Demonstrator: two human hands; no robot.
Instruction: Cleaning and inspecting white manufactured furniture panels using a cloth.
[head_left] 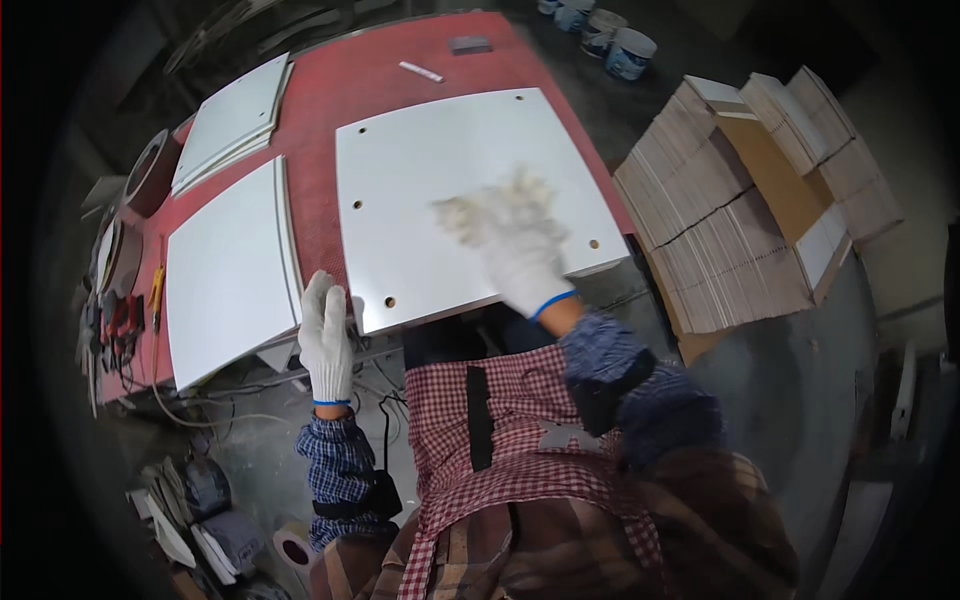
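Observation:
A white panel [430, 190] with several drilled holes lies on the red-covered table in front of me. My right hand [520, 250], in a white glove with a blue cuff, is over its right half. Motion smears the fingers, and a cream-coloured cloth [459, 219] seems to stick out from under them. My left hand [326, 335], gloved too, stands at the near edge with its fingers stretched out and close together. It is in the gap between this panel and another white panel [225, 280] to the left, holding nothing I can see.
More drilled panels [235, 115] lie stacked at the far left. Tape rolls [152, 172] and a yellow-handled tool [156, 290] line the left edge of the red table [400, 45]. A white stick [421, 72] lies at the back. Tall board stacks [720, 220] stand right; buckets [630, 54] behind.

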